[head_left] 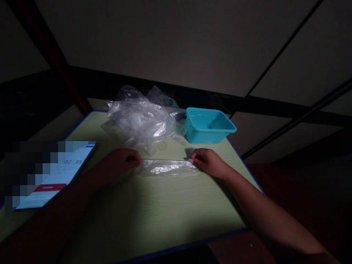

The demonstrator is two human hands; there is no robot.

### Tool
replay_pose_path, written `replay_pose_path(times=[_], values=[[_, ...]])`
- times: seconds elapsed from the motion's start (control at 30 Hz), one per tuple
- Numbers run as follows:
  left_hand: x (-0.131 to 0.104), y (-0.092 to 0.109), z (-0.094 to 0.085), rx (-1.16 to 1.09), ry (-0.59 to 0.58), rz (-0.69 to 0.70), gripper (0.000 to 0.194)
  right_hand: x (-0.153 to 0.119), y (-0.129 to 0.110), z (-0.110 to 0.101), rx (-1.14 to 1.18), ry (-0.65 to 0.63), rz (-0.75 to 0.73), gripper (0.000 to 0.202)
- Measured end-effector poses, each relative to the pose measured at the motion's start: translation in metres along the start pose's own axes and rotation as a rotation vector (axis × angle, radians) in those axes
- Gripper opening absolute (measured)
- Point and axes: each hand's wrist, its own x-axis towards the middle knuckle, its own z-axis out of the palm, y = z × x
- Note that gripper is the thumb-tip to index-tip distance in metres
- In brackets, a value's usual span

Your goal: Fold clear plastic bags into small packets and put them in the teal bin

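The left hand (pixel 123 160) and right hand (pixel 210 162) pinch opposite ends of a flattened strip of clear plastic (pixel 167 167) lying across the worktop (pixel 165 211); dim light leaves the left grip less certain. Beyond sit a crumpled plastic heap (pixel 140 121) and, right of it, a turquoise tub (pixel 206 136).

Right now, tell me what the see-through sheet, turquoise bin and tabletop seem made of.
See-through sheet: probably thin, glossy plastic film; creases glint.
Turquoise bin: likely molded plastic, smooth; evenly colored, rounded rim.
Tabletop: wood or wood-look laminate, matte; faint grain lines leave it open.
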Motion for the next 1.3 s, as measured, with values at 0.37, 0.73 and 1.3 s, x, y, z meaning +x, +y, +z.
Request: replay_pose_path(times=[0.37, 0.73, 1.3], values=[[0.002, -0.001, -0.001, 0.062, -0.021, -0.014, 0.036, -0.001, 0.008, -0.004, 0.152, -0.022, 0.066, 0.015], [0.000, 0.000, -0.002, 0.075, -0.045, -0.009, 0.035, 0.000, 0.005, 0.002, 0.044, 0.026, 0.041, 0.007], [-0.001, -0.001, 0.000, 0.073, 0.000, 0.006, 0.033, -0.011, -0.020, -0.002, -0.237, 0.266, -0.169, 0.024]])
